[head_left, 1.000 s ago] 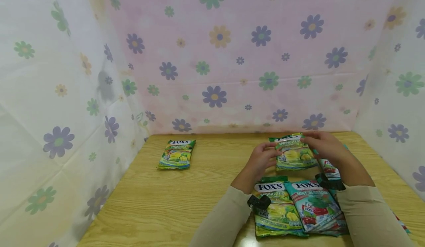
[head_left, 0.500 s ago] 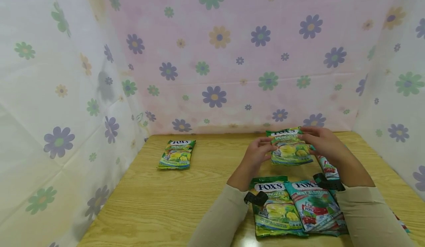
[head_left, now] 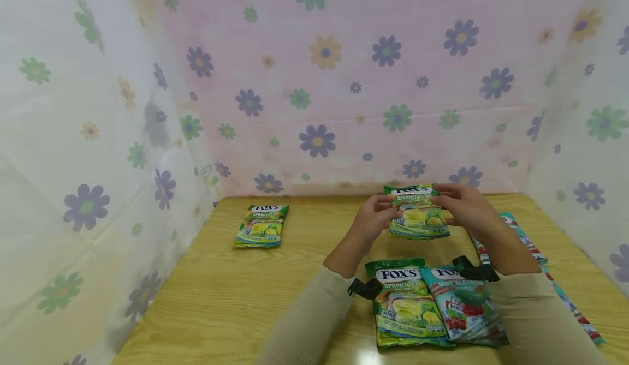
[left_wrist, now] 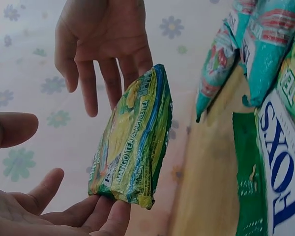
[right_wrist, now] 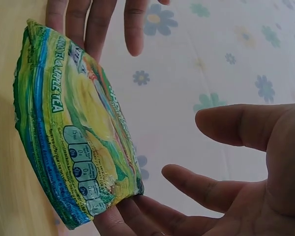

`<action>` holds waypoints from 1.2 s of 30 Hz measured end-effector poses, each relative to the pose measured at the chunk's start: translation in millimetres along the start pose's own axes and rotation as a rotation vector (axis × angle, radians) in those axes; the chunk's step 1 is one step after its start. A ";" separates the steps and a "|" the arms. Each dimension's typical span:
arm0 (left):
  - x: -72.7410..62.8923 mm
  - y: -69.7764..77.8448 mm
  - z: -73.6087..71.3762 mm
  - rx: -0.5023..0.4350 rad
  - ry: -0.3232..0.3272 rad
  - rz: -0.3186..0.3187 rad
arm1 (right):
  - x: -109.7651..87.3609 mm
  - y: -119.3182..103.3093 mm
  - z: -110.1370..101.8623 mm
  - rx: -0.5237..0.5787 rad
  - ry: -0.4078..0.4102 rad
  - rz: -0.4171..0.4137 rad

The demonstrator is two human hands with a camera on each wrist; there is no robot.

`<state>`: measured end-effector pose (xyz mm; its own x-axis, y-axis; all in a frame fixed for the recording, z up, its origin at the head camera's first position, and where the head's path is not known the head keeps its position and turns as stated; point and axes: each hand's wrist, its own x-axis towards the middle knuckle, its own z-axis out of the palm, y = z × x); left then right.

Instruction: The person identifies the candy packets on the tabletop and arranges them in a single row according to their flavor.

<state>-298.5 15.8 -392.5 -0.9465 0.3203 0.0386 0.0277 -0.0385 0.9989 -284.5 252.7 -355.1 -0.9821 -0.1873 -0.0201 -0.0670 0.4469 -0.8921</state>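
A green and yellow Fox's Spring Tea candy bag [head_left: 416, 215] is held up above the far right of the table between both hands. My left hand [head_left: 371, 220] supports its left edge on extended fingers; in the left wrist view the thumb stands away from the bag. On the other side, my right hand [head_left: 467, 209] has its straight fingers behind and under the right edge. The right wrist view shows that thumb [right_wrist: 236, 125] apart from the bag [right_wrist: 73, 132] too. Below the hands lie another Spring Tea bag [head_left: 403, 310] and a teal Mint Blossom bag [head_left: 464, 305], side by side.
One more Spring Tea bag [head_left: 261, 226] lies alone at the far left of the wooden table [head_left: 236, 299]. Further teal bags [head_left: 523, 239] lie at the right, partly hidden by the right forearm. Flower-patterned cloth [head_left: 344, 92] encloses the back and sides.
Both hands have carried the Spring Tea bag a little left and up. More of the teal bags at the right now shows. The bags on the table stay in place.
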 end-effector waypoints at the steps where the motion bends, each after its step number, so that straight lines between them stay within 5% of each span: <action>1: -0.8 2.1 -2.2 0.012 0.002 0.003 | 0.3 -1.3 1.4 0.007 -0.001 -0.003; 13: -7.2 11.7 -32.6 0.116 -0.002 0.019 | 11.0 -19.4 20.2 0.066 -0.020 -0.021; 36: -23.1 15.5 -77.9 0.169 0.008 0.065 | 30.0 -33.8 58.0 0.162 -0.067 -0.030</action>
<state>-301.3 -66.0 -380.0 -0.9435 0.3148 0.1034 0.1417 0.1012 0.9847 -301.5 181.2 -351.7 -0.9659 -0.2582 -0.0178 -0.0611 0.2943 -0.9538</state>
